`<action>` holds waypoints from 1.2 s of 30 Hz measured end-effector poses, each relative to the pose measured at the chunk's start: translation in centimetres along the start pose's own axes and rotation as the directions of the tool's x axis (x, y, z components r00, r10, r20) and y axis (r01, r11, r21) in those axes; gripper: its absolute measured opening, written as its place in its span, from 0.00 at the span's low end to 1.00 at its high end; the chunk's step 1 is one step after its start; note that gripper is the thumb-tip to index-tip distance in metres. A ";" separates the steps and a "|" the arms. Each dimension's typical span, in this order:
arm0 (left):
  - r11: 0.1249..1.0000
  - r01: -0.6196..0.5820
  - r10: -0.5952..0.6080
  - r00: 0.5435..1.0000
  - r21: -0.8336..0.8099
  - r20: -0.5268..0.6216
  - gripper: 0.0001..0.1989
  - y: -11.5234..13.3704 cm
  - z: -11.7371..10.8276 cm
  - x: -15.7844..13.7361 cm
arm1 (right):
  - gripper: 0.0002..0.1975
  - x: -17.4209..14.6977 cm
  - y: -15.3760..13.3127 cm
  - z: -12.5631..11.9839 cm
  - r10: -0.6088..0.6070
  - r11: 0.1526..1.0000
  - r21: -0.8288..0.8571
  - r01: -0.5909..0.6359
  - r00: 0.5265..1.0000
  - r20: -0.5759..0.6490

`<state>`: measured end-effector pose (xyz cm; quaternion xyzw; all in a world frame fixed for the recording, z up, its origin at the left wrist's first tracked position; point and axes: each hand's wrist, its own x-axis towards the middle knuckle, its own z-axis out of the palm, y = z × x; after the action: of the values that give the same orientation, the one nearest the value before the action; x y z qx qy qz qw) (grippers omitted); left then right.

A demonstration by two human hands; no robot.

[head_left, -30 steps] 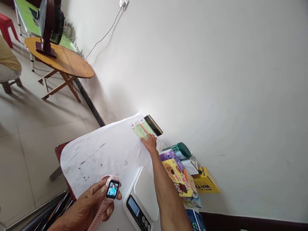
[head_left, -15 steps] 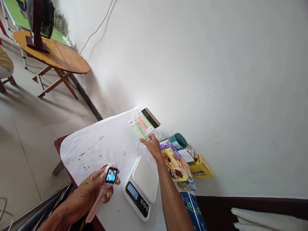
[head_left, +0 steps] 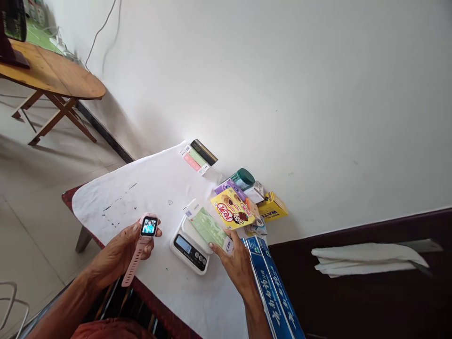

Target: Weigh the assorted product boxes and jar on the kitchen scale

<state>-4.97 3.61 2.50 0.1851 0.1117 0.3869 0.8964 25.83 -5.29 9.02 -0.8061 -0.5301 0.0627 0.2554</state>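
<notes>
I see a person at a white-topped counter (head_left: pixel 116 188), with both hands busy. Twelve o'clock is the top of the view.

The right hand (head_left: pixel 236 263) grips a green pack (head_left: pixel 207 226), with the thumb on top of its near end. The pack sticks out from that hand toward between ten and eleven o'clock. It is longer than it is wide, and its long way runs from there down to between four and five. The end with the white strip points away, up toward ten or eleven. The pack covers part of the white scale (head_left: pixel 190 252), but I can't tell if the two touch. A yellow box (head_left: pixel 231 207) is just beside the pack, at two o'clock.

The left hand (head_left: pixel 122 249) is closed around a pink watch (head_left: pixel 149 227). The watch face is at two o'clock from the middle of that hand, lit up with a little picture. The strap hangs down toward seven, so the watch's long way goes from one to seven. The scale is at four o'clock from the watch.

Blue boxes (head_left: pixel 270 289) lie near the right hand, at four o'clock. Well off at eleven is a pink-and-green pack (head_left: pixel 194 161), next to a black box (head_left: pixel 204 152).
</notes>
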 end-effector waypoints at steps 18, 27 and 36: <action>1.000 0.021 -0.021 0.998 0.007 -0.065 0.22 0.0 -0.3 -0.1 | 0.29 0.9 -1.7 -0.5 -0.198 0.978 -0.089 0.190 0.977 -0.085; 0.999 0.049 -0.049 0.996 -0.004 -0.075 0.20 0.2 -0.2 -0.1 | 0.20 -1.1 -1.7 1.5 -0.218 0.966 -0.184 0.182 0.956 -0.196; 0.997 0.075 -0.078 0.994 -0.036 -0.074 0.20 0.2 -1.0 -0.2 | 0.32 -11.1 3.6 0.0 0.167 0.966 -0.095 -0.242 0.858 -0.485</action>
<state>-5.61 3.84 1.73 0.1513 0.1462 0.3608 0.9086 24.00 -16.19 5.41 -0.8658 -0.3660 -0.1497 0.3067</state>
